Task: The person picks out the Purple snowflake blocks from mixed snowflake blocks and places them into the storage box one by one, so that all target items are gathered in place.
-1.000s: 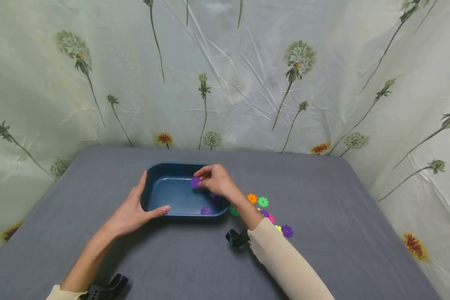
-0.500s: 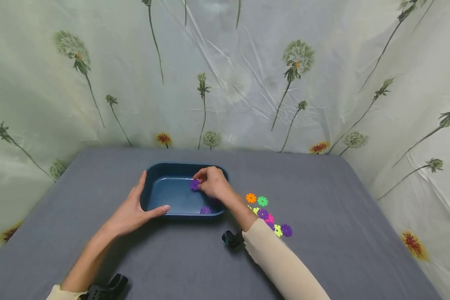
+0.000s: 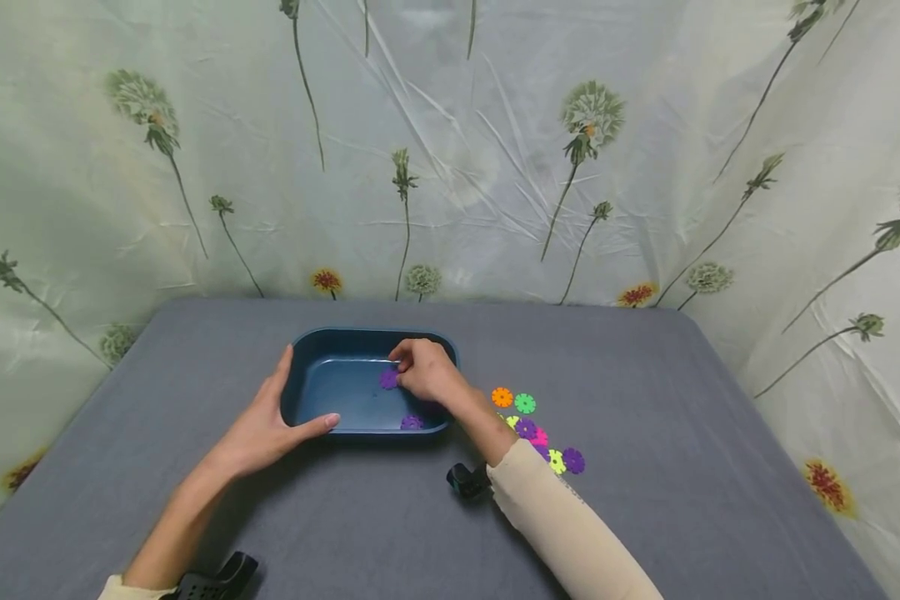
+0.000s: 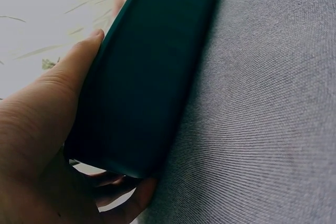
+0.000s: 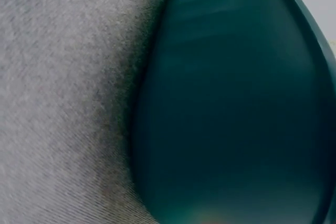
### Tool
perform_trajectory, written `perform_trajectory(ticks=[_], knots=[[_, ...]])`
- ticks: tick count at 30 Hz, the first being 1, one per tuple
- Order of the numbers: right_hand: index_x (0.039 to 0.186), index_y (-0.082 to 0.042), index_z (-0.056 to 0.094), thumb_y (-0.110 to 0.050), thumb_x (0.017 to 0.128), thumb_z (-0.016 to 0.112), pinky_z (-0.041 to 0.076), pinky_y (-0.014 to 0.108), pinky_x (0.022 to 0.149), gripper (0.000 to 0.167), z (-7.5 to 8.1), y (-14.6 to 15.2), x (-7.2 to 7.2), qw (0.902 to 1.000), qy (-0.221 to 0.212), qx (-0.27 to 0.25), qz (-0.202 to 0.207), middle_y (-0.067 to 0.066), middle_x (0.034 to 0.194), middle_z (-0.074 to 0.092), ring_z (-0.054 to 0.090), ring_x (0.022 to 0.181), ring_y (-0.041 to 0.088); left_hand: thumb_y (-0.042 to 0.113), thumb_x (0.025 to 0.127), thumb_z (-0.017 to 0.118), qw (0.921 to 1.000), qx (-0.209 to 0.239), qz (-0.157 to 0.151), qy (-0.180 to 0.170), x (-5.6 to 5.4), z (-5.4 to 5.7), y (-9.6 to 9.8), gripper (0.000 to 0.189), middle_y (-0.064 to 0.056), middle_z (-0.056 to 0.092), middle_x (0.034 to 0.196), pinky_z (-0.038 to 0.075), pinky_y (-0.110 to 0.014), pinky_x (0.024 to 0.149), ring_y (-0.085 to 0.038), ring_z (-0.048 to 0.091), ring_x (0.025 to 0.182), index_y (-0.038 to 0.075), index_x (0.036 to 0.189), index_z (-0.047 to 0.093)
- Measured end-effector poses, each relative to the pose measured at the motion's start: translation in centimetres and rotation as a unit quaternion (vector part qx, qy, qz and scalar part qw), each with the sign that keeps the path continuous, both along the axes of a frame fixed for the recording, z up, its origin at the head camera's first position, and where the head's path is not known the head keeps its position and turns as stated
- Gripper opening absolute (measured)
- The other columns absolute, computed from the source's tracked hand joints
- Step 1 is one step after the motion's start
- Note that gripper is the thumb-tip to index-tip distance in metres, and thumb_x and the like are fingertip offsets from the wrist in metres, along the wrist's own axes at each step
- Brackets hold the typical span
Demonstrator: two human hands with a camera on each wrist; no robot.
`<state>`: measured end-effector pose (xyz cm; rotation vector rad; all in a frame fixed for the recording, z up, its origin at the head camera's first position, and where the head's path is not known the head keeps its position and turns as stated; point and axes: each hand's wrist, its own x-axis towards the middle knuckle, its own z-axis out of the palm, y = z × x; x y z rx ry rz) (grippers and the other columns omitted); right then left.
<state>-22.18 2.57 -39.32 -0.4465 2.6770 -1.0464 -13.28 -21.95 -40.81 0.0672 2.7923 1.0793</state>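
A dark blue plastic tray [image 3: 345,432] lies on the grey cloth. My left hand [image 3: 258,429] grips its left end, thumb along the near rim; in the left wrist view the fingers [image 4: 137,202] of that hand bend around the end wall. Inside the tray's right half, my right hand [image 3: 426,371] pinches a purple notched snowflake disc [image 3: 388,379], low over the tray floor. Another purple disc [image 3: 412,422] lies by the near wall. The right wrist view shows only the tray's outer wall [image 5: 231,103] and cloth; the right hand is out of that view.
Right of the tray, partly behind the right forearm, several loose discs lie on the cloth: an orange disc [image 3: 502,397], a green disc [image 3: 525,403], a pink disc [image 3: 540,437], a yellow disc [image 3: 557,462] and a purple disc [image 3: 573,461]. A flower-print curtain [image 3: 480,167] hangs behind the table.
My right hand has lowered the purple disc slightly toward the tray floor. The left hand and the tray stay in place.
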Motion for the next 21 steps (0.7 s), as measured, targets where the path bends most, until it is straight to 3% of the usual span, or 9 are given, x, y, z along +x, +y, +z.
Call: perform_trajectory(ticks=[11, 21], knots=[[0.125, -0.005, 0.071, -0.007, 0.096, 0.073, 0.053, 0.025, 0.076, 0.029, 0.8, 1.4, -0.4, 0.9974, -0.039, -0.054, 0.028, 0.011, 0.108, 0.071, 0.066, 0.09, 0.018, 0.06, 0.086, 0.078, 1.0, -0.004, -0.004, -0.004, 0.0, -0.1, -0.2, 0.132, -0.036, 0.007, 0.17, 0.03, -0.078, 0.114, -0.06, 0.023, 0.151, 0.018, 0.166, -0.017], [0.13, -0.001, 0.068, -0.009, 0.098, 0.071, 0.056, 0.028, 0.085, 0.032, 1.7, 3.8, 0.1, 0.9911, -0.013, -0.115, 0.065, 0.016, 0.118, 0.071, 0.068, 0.1, 0.021, 0.058, 0.085, 0.079, 0.9999, 0.004, -0.009, -0.006, 0.0, 0.0, -0.3, 0.132, -0.036, 0.007, 0.17, 0.03, -0.079, 0.113, -0.06, 0.022, 0.152, 0.019, 0.166, -0.018]])
